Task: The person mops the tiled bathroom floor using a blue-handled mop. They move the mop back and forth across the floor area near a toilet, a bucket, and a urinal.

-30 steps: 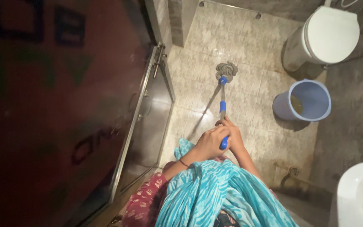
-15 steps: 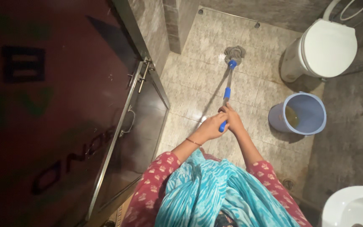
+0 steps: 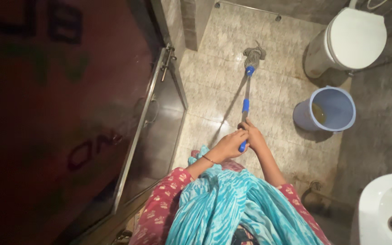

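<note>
A person in a red patterned top and a turquoise scarf (image 3: 232, 204) stands on a tiled bathroom floor (image 3: 214, 86), both hands wrapped around the near end of a mop (image 3: 246, 97). The left hand (image 3: 227, 146) is curled tight over the blue grip at the top of the handle, a thin bangle showing at its wrist; the right hand (image 3: 252, 137) is clasped round the shaft just beside it, the two hands touching. From the hands the metal handle with its blue collars runs away across the tiles to the grey string mop head (image 3: 253, 56), which rests on the floor well ahead of the person, near the far wall. To the right of the handle stands a pale blue bucket (image 3: 344, 96) holding a little yellowish liquid, and beyond it a white toilet (image 3: 355, 38) with its lid down. A white basin (image 3: 386, 213) shows at the lower right; a dark glossy door (image 3: 60, 118) fills the left.
</note>
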